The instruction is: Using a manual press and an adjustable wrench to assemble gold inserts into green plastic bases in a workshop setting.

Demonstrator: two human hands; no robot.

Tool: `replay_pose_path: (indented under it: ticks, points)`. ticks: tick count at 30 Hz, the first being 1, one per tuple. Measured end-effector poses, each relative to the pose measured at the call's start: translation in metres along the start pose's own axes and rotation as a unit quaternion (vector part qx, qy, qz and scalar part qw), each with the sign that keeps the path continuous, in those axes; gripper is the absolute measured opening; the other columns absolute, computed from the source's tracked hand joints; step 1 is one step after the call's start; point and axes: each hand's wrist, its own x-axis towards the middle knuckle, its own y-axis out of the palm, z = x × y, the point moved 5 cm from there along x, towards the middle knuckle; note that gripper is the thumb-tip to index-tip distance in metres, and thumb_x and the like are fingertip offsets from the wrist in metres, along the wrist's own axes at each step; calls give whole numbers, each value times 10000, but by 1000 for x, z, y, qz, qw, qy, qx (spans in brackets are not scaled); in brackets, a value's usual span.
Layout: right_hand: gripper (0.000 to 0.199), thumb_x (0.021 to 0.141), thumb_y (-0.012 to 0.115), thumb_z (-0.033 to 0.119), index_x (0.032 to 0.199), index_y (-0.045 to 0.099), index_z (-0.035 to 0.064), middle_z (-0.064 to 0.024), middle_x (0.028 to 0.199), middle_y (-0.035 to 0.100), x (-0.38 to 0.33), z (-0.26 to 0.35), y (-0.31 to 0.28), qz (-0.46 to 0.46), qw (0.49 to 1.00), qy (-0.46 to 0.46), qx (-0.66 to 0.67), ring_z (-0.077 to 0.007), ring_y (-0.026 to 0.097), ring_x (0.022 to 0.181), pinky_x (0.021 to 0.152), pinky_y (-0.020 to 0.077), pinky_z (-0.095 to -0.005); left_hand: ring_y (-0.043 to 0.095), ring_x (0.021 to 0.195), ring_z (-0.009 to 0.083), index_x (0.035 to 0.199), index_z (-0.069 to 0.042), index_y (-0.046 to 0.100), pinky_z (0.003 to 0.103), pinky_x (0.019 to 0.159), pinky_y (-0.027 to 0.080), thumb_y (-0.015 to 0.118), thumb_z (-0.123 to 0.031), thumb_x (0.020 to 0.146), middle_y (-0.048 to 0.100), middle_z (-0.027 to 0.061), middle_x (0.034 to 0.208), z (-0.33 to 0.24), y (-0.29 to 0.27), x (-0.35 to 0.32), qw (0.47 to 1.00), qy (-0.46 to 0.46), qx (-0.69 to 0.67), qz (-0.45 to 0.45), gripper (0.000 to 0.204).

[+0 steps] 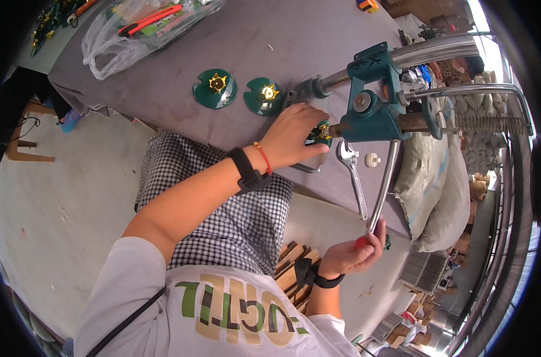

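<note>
At a teal hand press (373, 113), my left hand (294, 134) holds a dark green disc with a gold star-shaped piece (322, 134) beneath the ram. My fingers lie around the disc's edge and hide much of it. My right hand (356, 250) is closed round the red-knobbed end of the press's metal lever (384, 184). Two similar green discs with gold centres, one (214, 88) farther left and one (263, 96) closer to the press, lie on the cloth-covered table. An adjustable wrench (355, 178) rests beside the press.
A small cream knob-like part (372, 159) sits near the wrench. Clear plastic bags (109, 50) with a red utility knife (151, 20) on top occupy the far left. Filled sacks (428, 190) stand beyond the table's right edge. Wooden strips (291, 271) are on the floor beside me.
</note>
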Motion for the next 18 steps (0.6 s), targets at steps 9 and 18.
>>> replay_pose_path:
  ticks: [9, 18]
  points:
    - [244, 978, 310, 204, 1035, 454, 15, -241, 1317, 401, -51, -47, 25, 114, 991, 63, -13, -350, 469, 1169, 950, 398, -409, 461, 1133, 303, 1181, -54, 520, 424, 1027, 299, 679, -327, 729, 546, 124, 1181, -3, -1, 0, 1000, 12, 15, -10, 551]
    - [204, 940, 349, 71, 1137, 404, 70, -238, 1452, 154, -70, -77, 69, 174, 985, 9, 4, -414, 349, 1267, 940, 399, -437, 453, 1152, 303, 1194, -54, 516, 421, 1032, 298, 673, -337, 736, 541, 121, 1198, -2, -1, -1, 1000, 12, 19, 0, 560]
